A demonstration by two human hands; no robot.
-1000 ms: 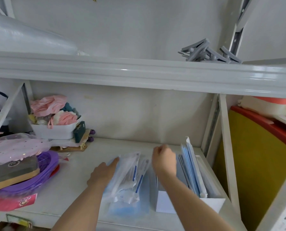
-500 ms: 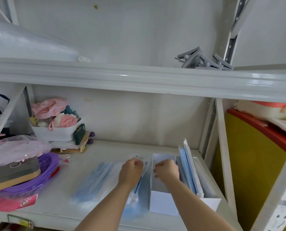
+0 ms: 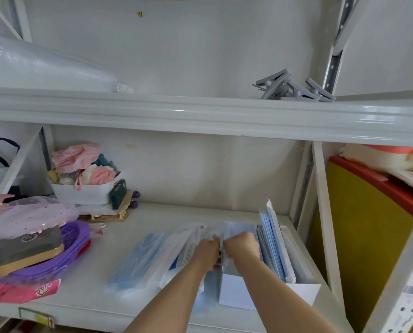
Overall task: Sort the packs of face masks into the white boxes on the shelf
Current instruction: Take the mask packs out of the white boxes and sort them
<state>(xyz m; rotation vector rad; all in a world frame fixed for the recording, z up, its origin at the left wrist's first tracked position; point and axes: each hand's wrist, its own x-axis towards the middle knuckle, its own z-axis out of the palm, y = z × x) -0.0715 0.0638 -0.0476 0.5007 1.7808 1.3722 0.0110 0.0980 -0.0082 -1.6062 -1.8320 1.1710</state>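
My left hand (image 3: 208,251) and right hand (image 3: 242,246) sit knuckle to knuckle at the left side of the white box (image 3: 239,294), both with fingers curled in tight. They seem to pinch the top edge of one clear pack of masks (image 3: 239,228), held upright so it can slide edge-first down the box's left wall. I cannot tell where each fingertip sits, since the backs of the hands cover them.

Upright is the right way to hold it, I judge. The filed packs (image 3: 273,239) already stand on edge toward the right of the box, leaving a slot on the left. The loose packs (image 3: 140,260) lie flat on the shelf (image 3: 152,217) just left of the box, within easy reach.

Room is tight on the right, where the box stands near the shelf post (image 3: 321,212). Overhead, the upper shelf beam (image 3: 200,116) caps any lift. To the left the shelf runs open as far as the purple basket (image 3: 75,236). The box front is close to the shelf lip, so I would press down gently.
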